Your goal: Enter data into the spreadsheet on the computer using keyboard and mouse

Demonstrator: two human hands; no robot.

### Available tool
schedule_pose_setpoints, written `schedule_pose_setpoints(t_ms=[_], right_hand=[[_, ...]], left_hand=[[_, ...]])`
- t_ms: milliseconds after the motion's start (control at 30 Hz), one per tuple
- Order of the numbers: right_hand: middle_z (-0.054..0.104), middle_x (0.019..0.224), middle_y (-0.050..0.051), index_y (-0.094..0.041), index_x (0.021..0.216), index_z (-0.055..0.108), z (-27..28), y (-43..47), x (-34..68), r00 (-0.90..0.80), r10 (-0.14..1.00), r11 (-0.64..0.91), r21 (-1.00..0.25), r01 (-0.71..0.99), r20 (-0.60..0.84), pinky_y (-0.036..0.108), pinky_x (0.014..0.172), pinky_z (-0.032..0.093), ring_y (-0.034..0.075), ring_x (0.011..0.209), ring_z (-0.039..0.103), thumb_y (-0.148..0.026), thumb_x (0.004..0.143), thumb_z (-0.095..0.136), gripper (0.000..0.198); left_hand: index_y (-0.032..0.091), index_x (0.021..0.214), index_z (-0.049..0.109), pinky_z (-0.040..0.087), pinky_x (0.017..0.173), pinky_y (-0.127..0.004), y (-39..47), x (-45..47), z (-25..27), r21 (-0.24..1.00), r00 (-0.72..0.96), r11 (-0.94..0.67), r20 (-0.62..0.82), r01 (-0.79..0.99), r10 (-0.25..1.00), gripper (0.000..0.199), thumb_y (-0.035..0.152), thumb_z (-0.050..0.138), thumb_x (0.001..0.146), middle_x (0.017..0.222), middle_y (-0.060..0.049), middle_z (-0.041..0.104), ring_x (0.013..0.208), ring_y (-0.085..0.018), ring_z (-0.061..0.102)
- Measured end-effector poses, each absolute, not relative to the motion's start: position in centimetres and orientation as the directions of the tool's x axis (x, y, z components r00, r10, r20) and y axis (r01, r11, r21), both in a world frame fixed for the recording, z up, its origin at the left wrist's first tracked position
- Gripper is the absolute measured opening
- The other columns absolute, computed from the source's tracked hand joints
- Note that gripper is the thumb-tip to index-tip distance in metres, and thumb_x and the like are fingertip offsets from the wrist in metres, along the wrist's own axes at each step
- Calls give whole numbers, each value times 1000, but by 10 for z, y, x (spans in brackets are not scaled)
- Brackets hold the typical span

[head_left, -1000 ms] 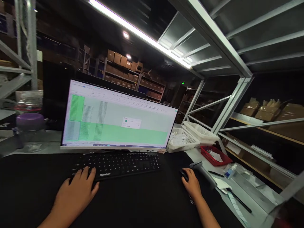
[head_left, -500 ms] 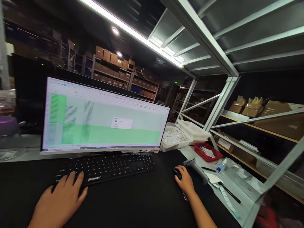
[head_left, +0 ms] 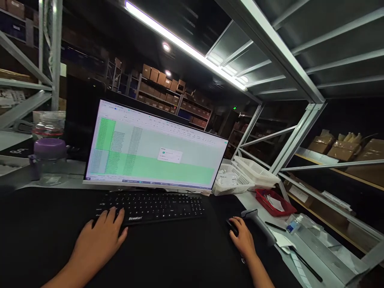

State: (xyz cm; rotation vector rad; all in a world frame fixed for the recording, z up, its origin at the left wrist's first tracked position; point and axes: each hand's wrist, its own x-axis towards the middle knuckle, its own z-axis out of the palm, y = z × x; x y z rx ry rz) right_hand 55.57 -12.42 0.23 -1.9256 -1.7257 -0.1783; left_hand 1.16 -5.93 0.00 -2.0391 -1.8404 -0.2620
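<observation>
Resting left hand (head_left: 100,236), loosely spread, at lower-left keys of Bosston keyboard (head_left: 168,208), in front of monitor (head_left: 159,148). Grasping black computer mouse (head_left: 232,227) with right hand (head_left: 243,238), on desk mat (head_left: 180,252), near grey barcode scanner (head_left: 260,225).

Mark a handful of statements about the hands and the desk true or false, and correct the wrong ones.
1. The right hand holds the mouse. True.
2. The left hand is at the right end of the keyboard. False: it is at the left end.
3. A grey handheld scanner lies to the right of the mouse. True.
4. The purple-lidded jar stands to the right of the monitor. False: it stands to the monitor's left.
5. The red tray has white paper in it. True.
6. The monitor's screen is dark. False: it is lit, showing columns and green areas.
</observation>
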Motion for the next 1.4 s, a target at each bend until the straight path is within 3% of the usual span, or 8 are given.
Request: schedule_pose_setpoints(t_ms=[433, 1400], right_hand=[[63, 145, 5, -31, 131, 72, -2, -122, 564, 186, 897, -56, -316, 947, 400, 35, 105, 57, 23, 124, 71, -27, 85, 58, 48], [62, 146, 5, -31, 132, 72, 4, -124, 559, 209, 902, -91, -306, 948, 379, 35, 104, 57, 23, 124, 70, -27, 87, 58, 47]], left_hand=[[1, 148, 59, 48, 102, -61, -60, 11, 1, -62, 143, -129, 438, 990, 888, 62, 30, 31, 102, 153, -32, 53, 139, -46, 55], [3, 153, 55, 45, 107, -57, -68, 16, 16, -99, 129, -100, 347, 990, 929, 64, 31, 26, 103, 159, -29, 50, 143, -42, 51]])
